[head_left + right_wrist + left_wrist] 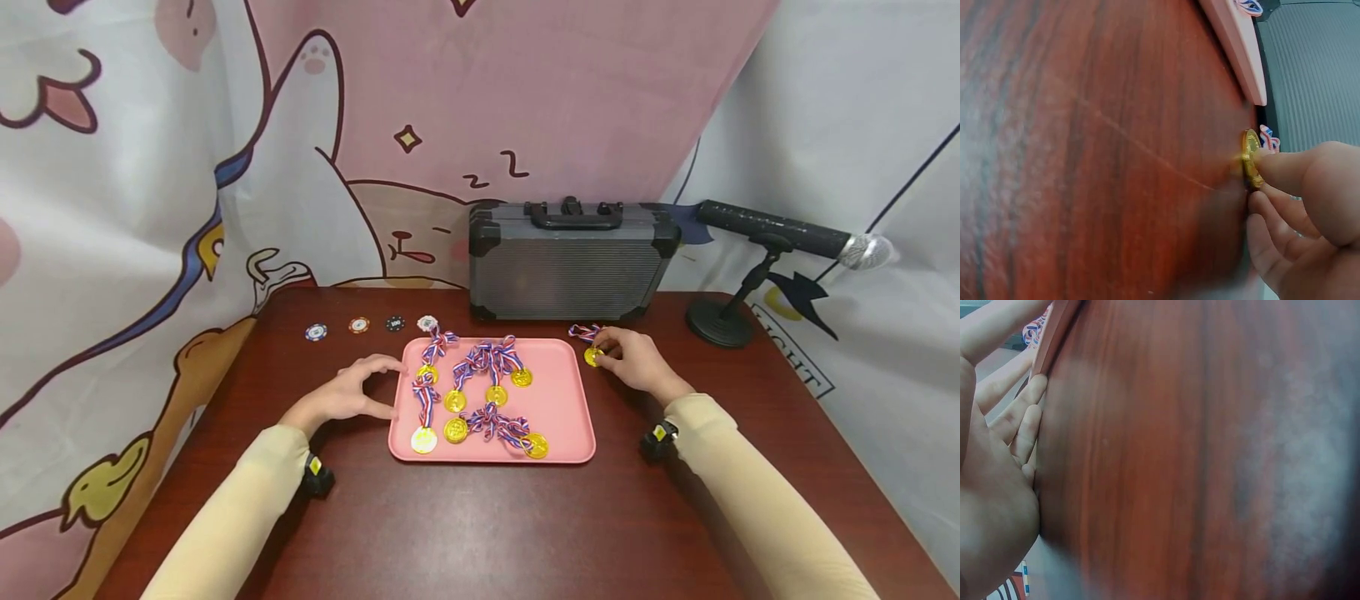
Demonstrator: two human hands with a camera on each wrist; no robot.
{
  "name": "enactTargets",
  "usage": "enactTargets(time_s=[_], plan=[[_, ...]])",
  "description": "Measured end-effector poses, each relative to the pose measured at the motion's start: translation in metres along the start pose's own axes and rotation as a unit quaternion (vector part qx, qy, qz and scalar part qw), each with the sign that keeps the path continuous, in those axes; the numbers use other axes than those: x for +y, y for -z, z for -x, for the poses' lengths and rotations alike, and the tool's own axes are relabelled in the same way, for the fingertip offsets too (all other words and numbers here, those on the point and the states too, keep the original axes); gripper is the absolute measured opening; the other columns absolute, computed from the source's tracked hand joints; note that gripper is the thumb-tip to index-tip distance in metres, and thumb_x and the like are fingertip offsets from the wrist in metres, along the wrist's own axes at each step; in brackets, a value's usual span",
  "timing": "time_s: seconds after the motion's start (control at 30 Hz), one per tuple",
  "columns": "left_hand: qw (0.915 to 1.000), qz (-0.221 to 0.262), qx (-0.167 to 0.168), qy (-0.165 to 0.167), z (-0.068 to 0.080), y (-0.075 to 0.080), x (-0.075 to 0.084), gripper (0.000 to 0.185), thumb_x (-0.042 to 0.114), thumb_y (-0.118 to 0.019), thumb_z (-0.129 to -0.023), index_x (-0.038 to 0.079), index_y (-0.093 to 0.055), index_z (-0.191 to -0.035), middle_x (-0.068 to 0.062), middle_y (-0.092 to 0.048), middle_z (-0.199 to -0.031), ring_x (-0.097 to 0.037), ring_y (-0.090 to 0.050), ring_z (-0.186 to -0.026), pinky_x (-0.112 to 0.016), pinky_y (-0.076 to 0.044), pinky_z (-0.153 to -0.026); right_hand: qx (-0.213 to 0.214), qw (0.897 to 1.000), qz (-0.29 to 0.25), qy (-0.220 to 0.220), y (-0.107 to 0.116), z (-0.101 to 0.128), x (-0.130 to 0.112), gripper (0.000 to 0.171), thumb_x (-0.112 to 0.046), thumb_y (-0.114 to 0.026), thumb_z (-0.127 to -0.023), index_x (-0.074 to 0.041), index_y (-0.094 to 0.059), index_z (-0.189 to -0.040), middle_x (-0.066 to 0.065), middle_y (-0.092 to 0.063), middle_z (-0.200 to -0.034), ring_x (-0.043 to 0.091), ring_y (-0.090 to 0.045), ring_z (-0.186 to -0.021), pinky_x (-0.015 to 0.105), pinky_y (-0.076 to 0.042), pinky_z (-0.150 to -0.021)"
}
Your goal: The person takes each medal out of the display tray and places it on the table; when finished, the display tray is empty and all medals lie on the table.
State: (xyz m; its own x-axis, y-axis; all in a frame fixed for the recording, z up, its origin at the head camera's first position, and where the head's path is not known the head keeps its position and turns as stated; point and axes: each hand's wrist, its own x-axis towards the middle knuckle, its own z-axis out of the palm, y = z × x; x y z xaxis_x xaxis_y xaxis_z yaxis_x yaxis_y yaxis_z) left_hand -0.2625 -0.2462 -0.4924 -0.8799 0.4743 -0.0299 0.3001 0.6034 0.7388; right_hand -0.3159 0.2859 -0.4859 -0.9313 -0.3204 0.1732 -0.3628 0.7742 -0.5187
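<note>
A pink tray (555, 400) lies on the table with several gold medals (455, 401) on it, their striped ribbons bunched up. At its left edge rests my left hand (341, 393), thumb and fingers spread apart and the fingertips against the rim. Beyond the tray's right side, my right hand (636, 358) pinches a gold medal (1251, 153) between thumb and fingers. That medal's red, white and blue ribbon (585, 332) lies behind it, near the case. In the left wrist view the left hand (997, 487) shows beside the table surface.
A grey hard case (570, 275) stands behind the tray. To the right is a microphone (787, 229) on a round-based stand (718, 323). Several poker chips (359, 325) lie in a row at the back left of the brown table (480, 533). Printed cloth hangs around.
</note>
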Motion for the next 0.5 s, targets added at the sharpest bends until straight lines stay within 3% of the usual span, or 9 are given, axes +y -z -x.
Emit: enactTargets(time_s=[0.27,0.5], plan=[[1.0,0.0,0.0,0.003,0.001,0.0,-0.001,0.074,0.041,-0.096,-0.075,0.027,-0.064,-0.14,-0.001,-0.057,-0.146,-0.031,-0.047,-0.133,-0.067,-0.028,-0.111,0.045,0.998,-0.006,0.033,0.001,-0.002,-0.03,0.021,-0.005,-0.076,-0.094,0.0,-0.071,-0.113,0.016,-0.074,-0.102,0.031,-0.071,-0.087,0.051,-0.056,-0.08],[1.0,-0.004,0.003,-0.004,0.001,0.001,-0.003,0.073,0.042,-0.096,-0.075,0.028,-0.064,-0.14,0.0,-0.058,-0.146,-0.031,-0.048,-0.134,-0.067,-0.029,-0.111,-0.026,0.99,-0.084,0.112,-0.028,-0.012,-0.073,0.023,-0.003,-0.08,-0.09,0.002,-0.069,-0.109,0.015,-0.074,-0.101,0.028,-0.074,-0.091,0.047,-0.061,-0.079]])
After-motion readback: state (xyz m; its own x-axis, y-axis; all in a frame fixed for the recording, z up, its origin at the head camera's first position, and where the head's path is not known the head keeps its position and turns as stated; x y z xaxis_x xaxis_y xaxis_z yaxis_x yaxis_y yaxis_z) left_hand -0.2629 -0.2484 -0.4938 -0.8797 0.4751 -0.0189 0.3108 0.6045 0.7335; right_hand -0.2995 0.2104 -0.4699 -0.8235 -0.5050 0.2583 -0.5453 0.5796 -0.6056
